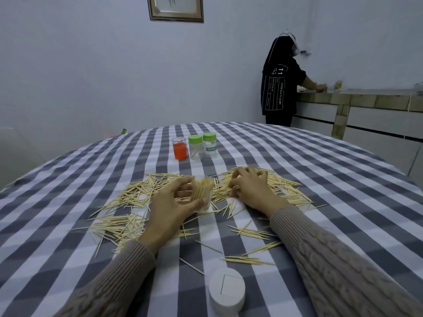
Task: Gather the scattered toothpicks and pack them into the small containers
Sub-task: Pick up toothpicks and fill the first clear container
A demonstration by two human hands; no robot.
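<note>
Centrally, left hand (170, 203) gripping a clear container (202, 194) packed with toothpicks, right hand (250, 188) fingers curled, pinching scattered toothpicks (283, 191), checked tablecloth (320, 170), white lid (226, 289) nearest.

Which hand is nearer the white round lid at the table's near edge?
Left, by a small margin. The left hand sits beyond the white round lid and slightly left, gripping a clear toothpick-filled container; the right hand lies farther back.

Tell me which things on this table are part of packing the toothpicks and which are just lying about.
Part of the job:
- scattered toothpicks
- clear container of toothpicks, held by the left hand
- right hand, gathering at the pile
- two green-lidded containers

Just lying about:
- jar of orange stuff
- white lid, use unclear
- checked tablecloth
</note>
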